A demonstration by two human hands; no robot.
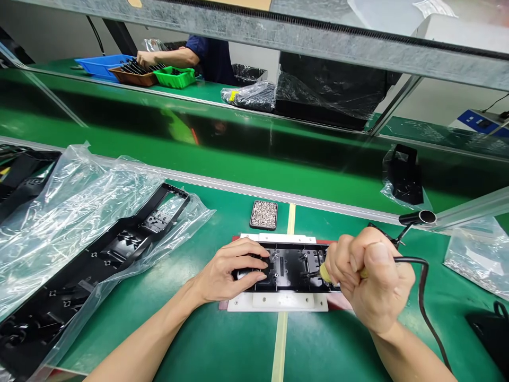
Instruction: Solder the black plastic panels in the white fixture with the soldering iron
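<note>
A long black plastic housing (292,268) lies in a white fixture (278,302) on the green bench. My left hand (234,265) holds the housing's left end, thumb and fingers bent over it. My right hand (368,273) is closed in a fist round a soldering iron (325,272) with a yellow handle and a black cord. Its tip points down and left into the housing; whether it touches cannot be made out. The right end of the housing is hidden behind my right hand. Behind the fixture sits a small black tray (264,214) full of tiny metal pieces.
At left, another black housing (115,249) lies on clear plastic film (119,185). A metal tube holder (421,217) and a plastic bag (477,254) are at right. Beyond the green partition, a co-worker's hand (147,58) reaches over bins. A metal shelf (238,24) crosses above.
</note>
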